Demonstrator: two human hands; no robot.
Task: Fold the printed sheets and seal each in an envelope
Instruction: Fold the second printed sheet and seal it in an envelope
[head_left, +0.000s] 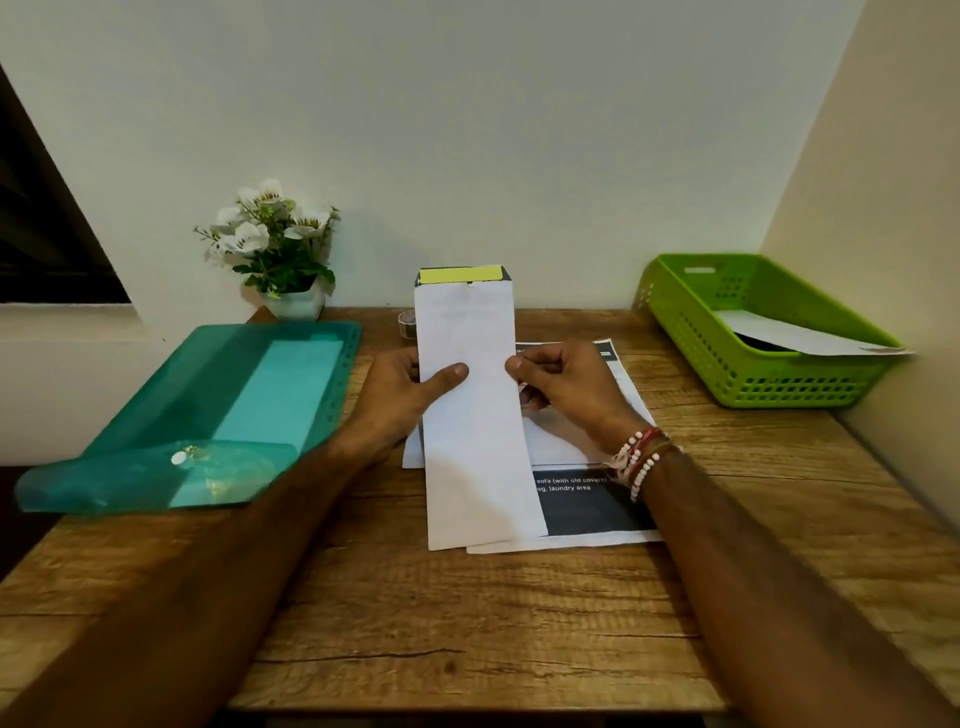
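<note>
Wooden desk (467, 623) against a plain wall, printed sheets (587, 499) at frame centre. Both hands pinch a long white envelope (472, 415) upright over them: left hand (402, 395) thumb in front, right hand (566, 387) gripping its edge. Green basket (753, 374) sits right, teal folder (208, 410) left

The near half of the counter (467, 623) is bare wood between the two forearms, open for a pass from the front edge; to the left the teal folder (208, 405) lies flat over the counter's left edge, low enough to cross above; behind it the flower pot (283, 249) stands against the wall, blocking the back left corner; a small jar (407, 323) sits just left of the upright envelope (467, 395), narrowing that gap; the printed sheets (587, 499) lie flat in the middle; the green basket (763, 332) fills the back right corner beside the side wall; bare wood lies in front of it.
</note>
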